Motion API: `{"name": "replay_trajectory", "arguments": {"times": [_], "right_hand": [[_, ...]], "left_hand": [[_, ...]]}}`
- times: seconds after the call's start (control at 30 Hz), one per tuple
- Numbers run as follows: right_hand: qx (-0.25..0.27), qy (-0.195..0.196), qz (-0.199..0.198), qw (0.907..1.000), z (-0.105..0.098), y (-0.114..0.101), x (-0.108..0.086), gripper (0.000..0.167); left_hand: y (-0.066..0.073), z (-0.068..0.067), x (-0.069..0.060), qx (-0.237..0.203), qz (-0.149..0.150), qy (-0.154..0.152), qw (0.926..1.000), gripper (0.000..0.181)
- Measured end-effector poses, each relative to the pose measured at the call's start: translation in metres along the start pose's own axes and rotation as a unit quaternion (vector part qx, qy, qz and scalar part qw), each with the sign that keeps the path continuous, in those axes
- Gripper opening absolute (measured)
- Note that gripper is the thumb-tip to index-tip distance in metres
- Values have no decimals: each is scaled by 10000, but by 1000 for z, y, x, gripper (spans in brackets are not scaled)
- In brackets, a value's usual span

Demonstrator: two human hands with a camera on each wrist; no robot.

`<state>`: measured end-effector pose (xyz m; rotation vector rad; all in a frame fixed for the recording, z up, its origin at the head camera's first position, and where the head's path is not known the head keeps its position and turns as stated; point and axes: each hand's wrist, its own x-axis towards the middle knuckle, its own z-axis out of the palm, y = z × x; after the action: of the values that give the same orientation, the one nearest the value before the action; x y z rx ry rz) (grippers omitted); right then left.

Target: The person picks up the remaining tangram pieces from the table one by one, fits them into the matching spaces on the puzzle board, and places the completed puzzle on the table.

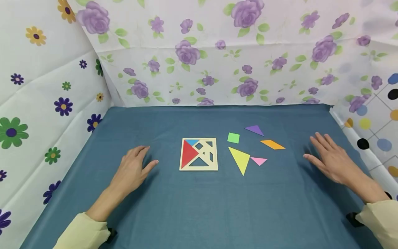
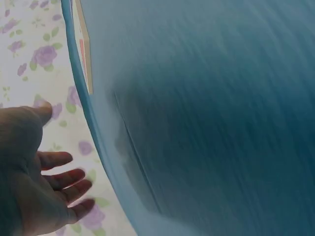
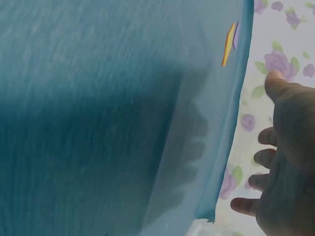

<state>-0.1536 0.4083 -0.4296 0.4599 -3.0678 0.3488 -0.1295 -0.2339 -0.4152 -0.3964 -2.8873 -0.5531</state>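
Observation:
A square tangram tray [image 1: 199, 169] lies mid-table, with a red triangle [image 1: 188, 154] and a blue triangle [image 1: 191, 141] set in it; its other slots show the cloth or are bare. To its right lie a green square [image 1: 233, 138], a yellow triangle [image 1: 240, 159], a pink triangle [image 1: 258, 160], an orange parallelogram [image 1: 272, 144] and a purple triangle [image 1: 255, 130]. My left hand [image 1: 132, 169] hovers left of the tray, fingers relaxed, holding nothing. Over the right side, my right hand [image 1: 334, 160] has its fingers extended, touching no piece; the orange parallelogram is nearest to it.
A blue cloth [image 1: 199, 207] covers the table. Behind it hangs a white curtain with purple roses [image 1: 186, 52]. Flowered cloth [image 1: 62, 105] borders the left side, and dotted cloth [image 1: 384, 145] the right.

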Motion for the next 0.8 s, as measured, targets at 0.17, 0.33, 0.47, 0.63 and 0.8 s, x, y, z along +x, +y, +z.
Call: {"name": "replay_trajectory", "arguments": {"times": [0.17,0.33,0.47,0.63,0.8], "right_hand": [[-19,78,-21,10000,-1,-11,1,73],[-212,190,-187,9994,-2,-25,1,66],[-264,237,-343,9988,-3,-35,1,59],[-210,378,-545,9976,-3,-47,-1,50],[-170,512,-774,9955,-2,-60,1,45]], "left_hand": [[14,4,4,-594,-443,-287,9968,44],[24,10,7,-1232,-715,-751,9869,31],[33,16,9,-1538,-930,-871,9799,25],[44,21,13,-1803,-1222,-1000,9709,20],[53,25,16,-1826,-1305,-932,9700,14]]}}
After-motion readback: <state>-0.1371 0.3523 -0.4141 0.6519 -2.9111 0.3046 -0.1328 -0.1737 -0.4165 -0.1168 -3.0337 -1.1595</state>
